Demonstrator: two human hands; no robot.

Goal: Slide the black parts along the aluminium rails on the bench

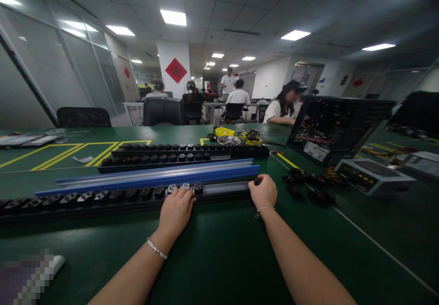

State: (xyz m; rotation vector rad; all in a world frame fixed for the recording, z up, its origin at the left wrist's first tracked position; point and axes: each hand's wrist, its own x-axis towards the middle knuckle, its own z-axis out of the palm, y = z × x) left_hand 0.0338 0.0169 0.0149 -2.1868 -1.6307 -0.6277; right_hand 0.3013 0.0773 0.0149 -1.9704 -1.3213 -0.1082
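A long black power strip (113,196) lies across the table in front of me, with a row of socket modules along it. Toward its right end the channel (226,188) shows a bare silvery stretch. My left hand (176,209) is closed over the strip's near side, its fingertips on the sockets. At the right end my right hand (264,193) pinches a small black piece (257,181), probably a socket module, mostly hidden by the fingers. Just behind the strip rest blue plastic rails (154,177). Two more black strips (154,159) with sockets lie farther back.
To the right are loose black parts (308,186), a power supply unit (375,177) and an open computer case (339,126). A yellow tray (224,132) and a metal dish (229,140) stand behind the strips. A co-worker (284,104) sits across the table.
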